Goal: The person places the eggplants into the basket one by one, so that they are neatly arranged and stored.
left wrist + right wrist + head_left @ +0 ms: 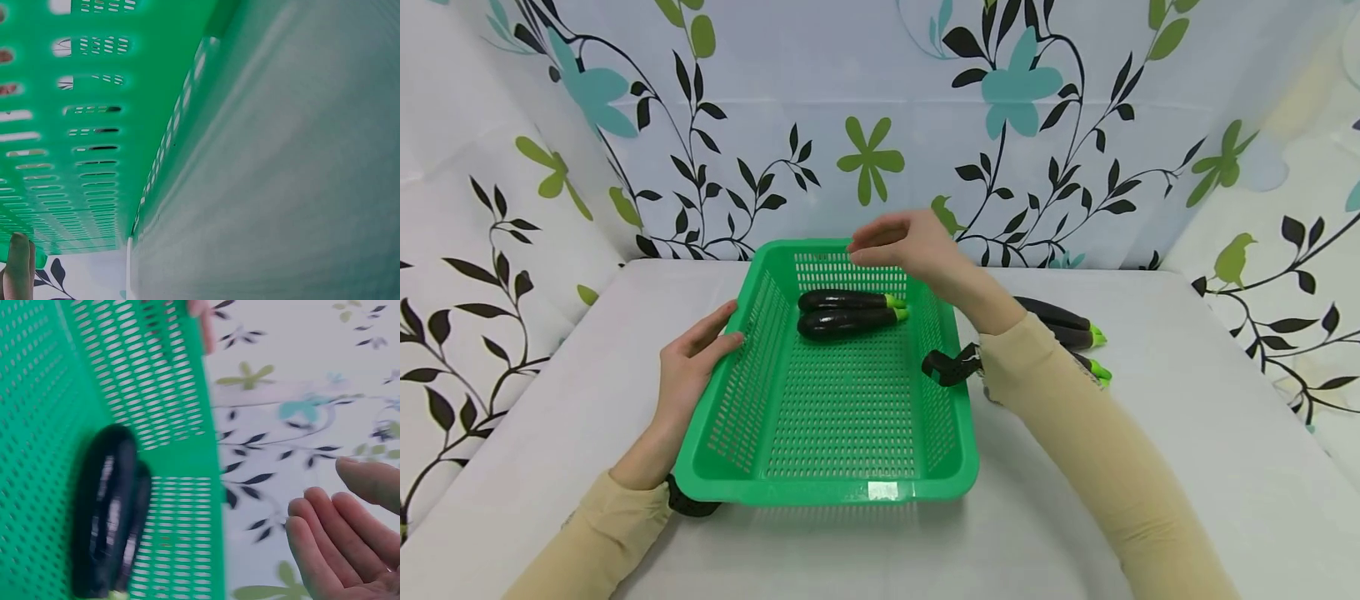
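A green plastic basket (pixel 850 417) with slotted walls stands in the middle of the white table. Two dark eggplants (pixel 848 321) with green stems lie side by side in its far half. At the basket's left side, my left hand (pixel 694 354) grips the rim, thumb over the edge. My right hand (pixel 906 246) is raised above the far right part of the basket, holding nothing. Its fingers (pixel 331 537) are loosely bent, and the thumb stands apart from them in the right wrist view.
More eggplants (pixel 1052 315) lie on the table right of the basket, partly hidden behind the right sleeve. The white table (pixel 1150 417) meets a patterned cloth (pixel 820 100) at the back and sides.
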Motion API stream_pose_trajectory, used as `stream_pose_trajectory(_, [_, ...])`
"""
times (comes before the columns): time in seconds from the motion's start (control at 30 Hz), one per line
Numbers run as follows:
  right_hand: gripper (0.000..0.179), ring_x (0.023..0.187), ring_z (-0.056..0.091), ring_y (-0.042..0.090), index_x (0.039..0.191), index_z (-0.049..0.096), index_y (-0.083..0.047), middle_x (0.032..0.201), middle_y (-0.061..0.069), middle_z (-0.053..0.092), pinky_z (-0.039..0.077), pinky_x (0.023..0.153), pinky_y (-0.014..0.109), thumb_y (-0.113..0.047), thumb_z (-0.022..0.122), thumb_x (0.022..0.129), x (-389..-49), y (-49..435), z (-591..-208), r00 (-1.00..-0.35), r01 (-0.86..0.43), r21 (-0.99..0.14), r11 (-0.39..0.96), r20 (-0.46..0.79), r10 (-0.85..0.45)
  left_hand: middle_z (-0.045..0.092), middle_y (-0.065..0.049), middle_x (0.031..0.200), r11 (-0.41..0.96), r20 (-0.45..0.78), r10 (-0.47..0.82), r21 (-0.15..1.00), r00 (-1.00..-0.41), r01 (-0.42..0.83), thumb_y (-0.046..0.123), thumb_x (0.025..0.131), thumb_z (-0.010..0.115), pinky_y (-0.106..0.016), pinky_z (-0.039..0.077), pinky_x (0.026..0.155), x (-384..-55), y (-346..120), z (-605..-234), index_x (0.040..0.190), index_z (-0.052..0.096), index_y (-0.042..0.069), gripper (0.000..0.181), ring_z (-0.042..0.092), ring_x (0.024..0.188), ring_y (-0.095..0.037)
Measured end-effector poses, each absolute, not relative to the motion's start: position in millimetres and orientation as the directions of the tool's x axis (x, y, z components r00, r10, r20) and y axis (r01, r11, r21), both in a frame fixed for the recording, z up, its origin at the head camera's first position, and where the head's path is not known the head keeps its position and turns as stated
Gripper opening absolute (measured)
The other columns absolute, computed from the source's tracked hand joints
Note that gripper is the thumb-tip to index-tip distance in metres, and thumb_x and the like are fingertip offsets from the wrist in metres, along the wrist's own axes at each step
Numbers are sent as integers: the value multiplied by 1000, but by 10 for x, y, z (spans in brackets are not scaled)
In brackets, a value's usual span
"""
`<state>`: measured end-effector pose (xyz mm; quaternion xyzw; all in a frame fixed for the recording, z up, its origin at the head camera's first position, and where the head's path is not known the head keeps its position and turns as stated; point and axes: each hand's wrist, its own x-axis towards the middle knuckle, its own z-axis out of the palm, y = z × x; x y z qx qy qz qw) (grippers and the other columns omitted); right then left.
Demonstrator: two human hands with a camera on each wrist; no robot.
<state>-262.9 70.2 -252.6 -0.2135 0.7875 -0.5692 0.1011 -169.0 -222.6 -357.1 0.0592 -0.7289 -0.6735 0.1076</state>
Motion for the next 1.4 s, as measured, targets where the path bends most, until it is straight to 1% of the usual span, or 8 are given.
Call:
stream_pose_trajectory(0.2, [33, 114, 65, 16, 122, 70, -11, 117, 2, 73, 42, 109, 40, -22, 75, 91, -2360, 1178, -2410, -892, -280, -935, 219, 169, -420, 64, 11, 135, 109, 99, -210, 991, -973, 77, 19, 95, 70, -11, 51, 83, -1702, -2214, -3562, 142, 58, 11, 50, 60, 113, 6])
stream_pose_trajectory(0.37, [39, 117, 64, 15, 126, 68, -14, 122, 1, 72, 41, 110, 43, -30, 75, 91, -2160, 1584, -2453, -919, -272, -917, 290, 159, -360, 66, 15, 129, 108, 105, -202, 991, -974, 85, 20, 94, 71, -11, 51, 83, -1717, -2213, -3551, 142, 58, 11, 50, 60, 111, 6])
stream_pose_trajectory(0.47, [41, 115, 66, 15, 127, 67, -15, 124, 1, 71, 45, 108, 37, -33, 75, 91, -2055, 1789, -2529, -935, -237, -912, 335, 121, -333, 66, 16, 129, 118, 101, -204, 990, -974, 78, 21, 94, 71, -10, 51, 83, -1718, -2213, -3551, 142, 58, 11, 50, 59, 112, 7])
stream_pose_trajectory(0.63, [40, 111, 68, 14, 125, 68, -13, 121, -1, 72, 51, 96, 23, -32, 76, 91, -1922, 2072, -2690, -955, -182, -905, 383, 70, -288, 67, 17, 126, 105, 95, -205, 992, -974, 74, 20, 93, 72, -10, 51, 82, -1725, -2208, -3561, 141, 58, 10, 51, 61, 108, 7])
stream_pose_trajectory(0.77, [41, 110, 69, 12, 125, 68, -10, 120, -1, 73, 54, 92, 21, -29, 77, 90, -1869, 2286, -2824, -962, -159, -899, 407, 49, -268, 67, 15, 128, 114, 109, -205, 990, -973, 86, 20, 93, 72, -10, 51, 81, -1726, -2207, -3564, 141, 59, 11, 50, 62, 105, 6])
stream_pose_trajectory(0.9, [39, 109, 69, 11, 124, 68, -10, 120, 0, 73, 54, 91, 21, -26, 77, 90, -1824, 2509, -2958, -966, -146, -891, 429, 34, -258, 66, 12, 131, 103, 113, -200, 990, -973, 94, 21, 93, 72, -10, 51, 81, -1721, -2214, -3561, 141, 59, 11, 50, 62, 107, 6])
stream_pose_trajectory(1.13, [39, 108, 69, 8, 125, 68, -10, 118, 2, 73, 53, 89, 18, -25, 77, 89, -1730, 2841, -3180, -972, -133, -863, 487, 19, -233, 66, 15, 130, 114, 111, -203, 990, -973, 89, 23, 93, 73, -10, 51, 82, -1714, -2222, -3559, 140, 60, 13, 50, 58, 116, 6])
stream_pose_trajectory(1.4, [37, 104, 71, 11, 121, 70, -15, 118, 5, 73, 55, 85, 21, -28, 79, 87, -1767, 3049, -3310, -968, -144, -825, 546, 2, -252, 63, 13, 135, 114, 97, -215, 991, -972, 74, 23, 93, 73, -8, 47, 87, -1697, -2263, -3576, 141, 59, 13, 51, 50, 135, -7])
